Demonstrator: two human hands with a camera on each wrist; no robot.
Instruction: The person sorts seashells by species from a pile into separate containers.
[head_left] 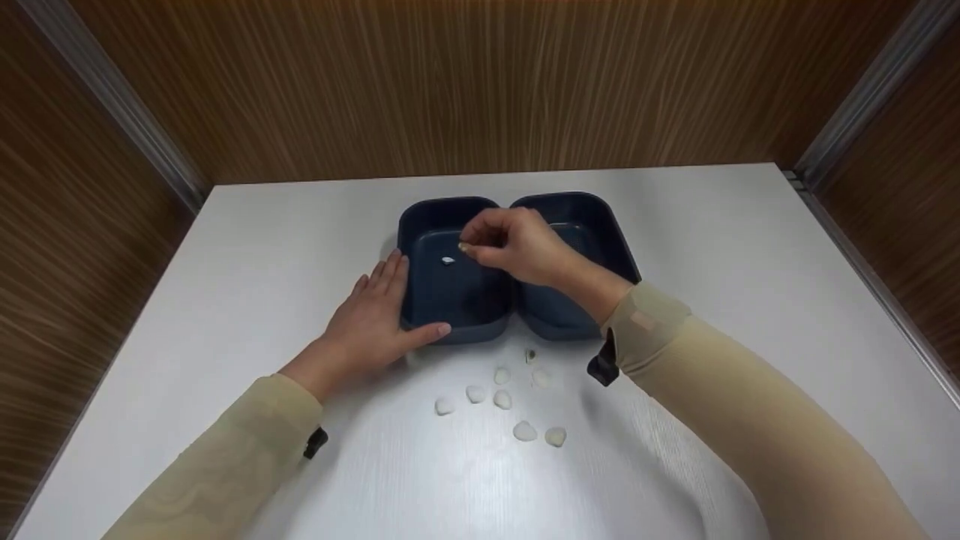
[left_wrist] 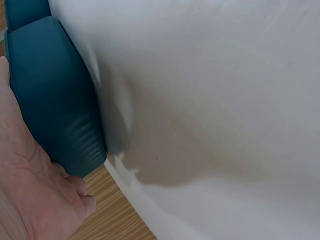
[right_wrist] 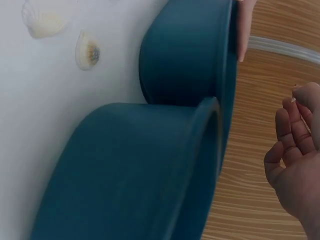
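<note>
My left hand (head_left: 367, 319) lies with fingers spread along the near left corner of a dark blue bin (head_left: 480, 332), its thumb across the front rim. Over that bin my right hand (head_left: 521, 244) pinches a small pale shell (right_wrist: 293, 100) between thumb and fingertips; most of it is hidden by the fingers. Below, on the bin's floor, lies one small whitish shell (head_left: 448, 261). The right wrist view shows the right hand above the bins' rims, the other fingers loosely curled.
A second dark blue bin (head_left: 562, 322) stands against the first on the right. In front, several pale seashells (head_left: 525, 431) lie scattered on the white table (head_left: 337, 480), and a dark-spotted shell (right_wrist: 88, 51) sits near the bins. Wood-grain panels (head_left: 480, 90) enclose the back and sides.
</note>
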